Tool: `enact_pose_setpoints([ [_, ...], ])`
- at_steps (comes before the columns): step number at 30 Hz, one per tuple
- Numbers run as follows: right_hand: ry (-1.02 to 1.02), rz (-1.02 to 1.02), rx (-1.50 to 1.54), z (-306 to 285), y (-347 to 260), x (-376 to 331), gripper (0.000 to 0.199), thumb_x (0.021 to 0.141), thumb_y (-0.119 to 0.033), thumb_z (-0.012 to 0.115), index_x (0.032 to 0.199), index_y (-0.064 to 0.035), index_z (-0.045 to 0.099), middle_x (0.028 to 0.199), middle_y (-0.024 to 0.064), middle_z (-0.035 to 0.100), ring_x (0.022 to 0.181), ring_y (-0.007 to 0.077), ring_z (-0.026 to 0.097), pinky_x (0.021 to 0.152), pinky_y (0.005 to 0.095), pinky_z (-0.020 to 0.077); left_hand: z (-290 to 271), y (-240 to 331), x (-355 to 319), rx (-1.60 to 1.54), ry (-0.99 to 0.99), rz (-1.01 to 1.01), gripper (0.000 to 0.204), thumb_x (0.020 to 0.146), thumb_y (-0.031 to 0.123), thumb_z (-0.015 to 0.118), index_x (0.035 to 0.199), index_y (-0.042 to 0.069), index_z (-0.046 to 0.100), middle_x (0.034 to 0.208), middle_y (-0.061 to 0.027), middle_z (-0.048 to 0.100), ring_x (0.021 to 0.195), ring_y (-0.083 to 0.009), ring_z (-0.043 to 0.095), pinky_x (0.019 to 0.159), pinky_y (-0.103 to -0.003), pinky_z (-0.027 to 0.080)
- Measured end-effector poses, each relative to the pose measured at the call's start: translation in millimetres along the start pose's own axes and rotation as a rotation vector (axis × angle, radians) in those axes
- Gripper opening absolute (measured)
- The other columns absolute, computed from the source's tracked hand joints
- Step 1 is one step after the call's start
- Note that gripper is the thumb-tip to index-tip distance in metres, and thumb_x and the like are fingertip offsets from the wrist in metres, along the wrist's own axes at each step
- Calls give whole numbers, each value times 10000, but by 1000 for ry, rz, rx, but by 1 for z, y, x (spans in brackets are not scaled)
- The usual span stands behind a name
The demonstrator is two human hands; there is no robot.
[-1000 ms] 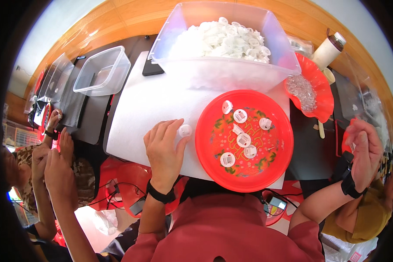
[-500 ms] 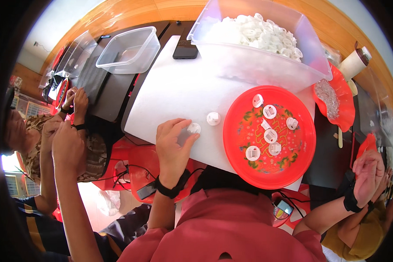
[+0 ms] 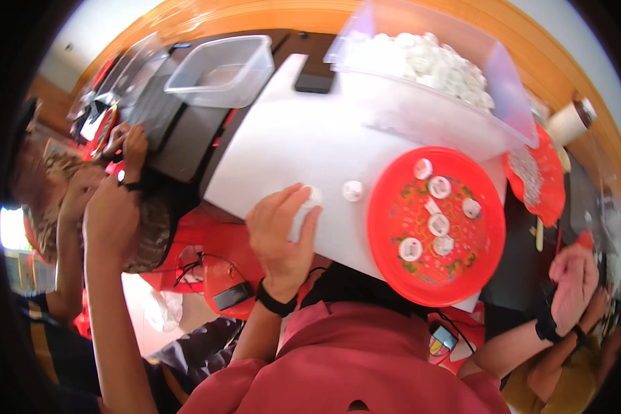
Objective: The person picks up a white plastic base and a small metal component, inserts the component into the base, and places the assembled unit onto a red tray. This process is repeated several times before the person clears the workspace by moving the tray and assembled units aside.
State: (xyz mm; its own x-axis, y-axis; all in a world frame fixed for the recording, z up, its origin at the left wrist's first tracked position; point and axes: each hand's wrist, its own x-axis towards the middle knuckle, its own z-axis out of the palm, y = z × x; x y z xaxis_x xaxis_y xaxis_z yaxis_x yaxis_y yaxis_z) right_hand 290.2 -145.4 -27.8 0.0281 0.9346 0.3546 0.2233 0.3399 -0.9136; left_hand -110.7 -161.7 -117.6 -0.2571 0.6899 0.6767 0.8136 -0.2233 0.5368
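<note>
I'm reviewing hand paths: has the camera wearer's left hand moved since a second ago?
Yes. Judged against the red tray, the left hand has moved left, leaving a wider gap between them.

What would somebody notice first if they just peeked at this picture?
Probably the big, bright red round tray, right of the middle, with small white parts scattered on it. Behind it, a see-through bin holds a heap of white pieces. Left of the tray, the person's left hand has another white piece by its fingertips.
</note>
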Motion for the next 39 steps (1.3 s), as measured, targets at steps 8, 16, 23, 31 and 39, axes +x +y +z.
enact_pose_setpoints([
  [8,-305,161,-523,71,-2,27,104,816,-52,632,896,13,635,750,78,638,674,123,606,599,242,457,6,-23,-8,182,-165,-151,234,753,21,685,984,37,649,959,-86,634,954,-250,557,847,-358,436],
  [16,-436,43,-722,117,8,3,204,757,-130,686,937,-48,635,788,84,610,650,234,610,589,326,474,13,-6,-4,118,-70,-173,322,774,41,678,1086,34,598,1059,-71,607,1009,-207,527,862,-329,399],
  [23,-522,92,-834,136,25,-6,166,789,-159,637,913,-48,633,818,111,614,752,308,608,655,393,477,7,39,-9,-356,-307,-191,266,752,9,690,1010,25,629,970,-86,625,856,-194,574,708,-283,434],
  [31,-538,51,-810,128,11,-10,146,805,-163,634,874,-39,598,803,119,602,732,308,610,626,399,480,21,73,-15,-850,-658,-421,319,767,-1,699,1072,-10,606,964,-101,647,770,-139,614,686,-254,478],
  [39,-504,-153,-436,132,-23,-33,203,800,-191,661,960,-110,567,752,52,560,691,235,608,568,350,467,21,77,-15,-1416,-1115,-741,416,914,47,537,1307,-16,414,1300,-132,489,1109,-139,505,949,-287,406],
])
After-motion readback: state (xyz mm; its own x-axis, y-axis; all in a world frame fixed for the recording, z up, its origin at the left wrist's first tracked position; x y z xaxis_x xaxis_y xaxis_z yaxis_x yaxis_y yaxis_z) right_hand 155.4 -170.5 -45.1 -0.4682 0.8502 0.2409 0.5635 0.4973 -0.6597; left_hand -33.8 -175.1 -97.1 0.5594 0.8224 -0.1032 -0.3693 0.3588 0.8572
